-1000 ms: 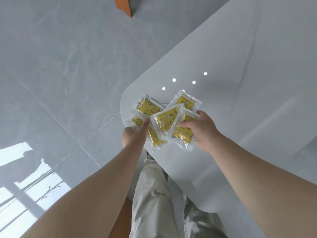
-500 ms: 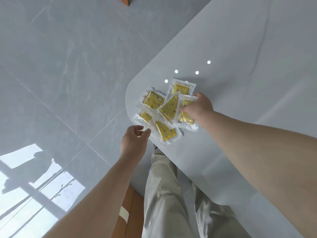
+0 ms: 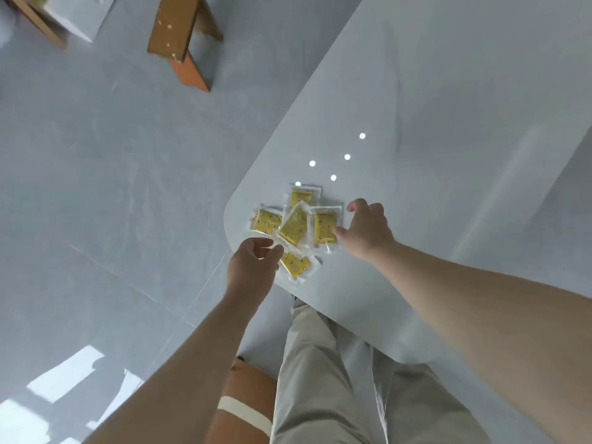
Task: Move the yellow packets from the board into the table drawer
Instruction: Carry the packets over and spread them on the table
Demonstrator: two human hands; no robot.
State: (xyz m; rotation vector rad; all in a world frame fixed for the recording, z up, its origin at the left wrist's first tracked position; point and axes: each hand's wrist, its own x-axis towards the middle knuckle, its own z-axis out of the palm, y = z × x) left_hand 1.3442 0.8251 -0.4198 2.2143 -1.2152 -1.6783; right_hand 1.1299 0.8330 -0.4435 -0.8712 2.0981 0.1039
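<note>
A heap of clear-edged yellow plastic packets (image 3: 294,226) lies at the rounded corner of the glossy grey board (image 3: 448,155). The right hand (image 3: 365,232), fingers loosely open, and the left hand (image 3: 253,267), fingers curled with its grip unclear, flank the heap, apparently to gather it.

yellow packets (image 3: 296,225) at the table (image 3: 448,123) corner, between left hand (image 3: 253,270) and right hand (image 3: 365,232)

- Bright, even daylight throughout; shadows are soft and faint.
- Hard sunlit patches glare on the floor (image 3: 64,376) at near left.
- Small round lamp reflections dot the glossy table (image 3: 448,123).
- Wide-angle bending at the edges; the far-left corner is smeared with blur.
</note>
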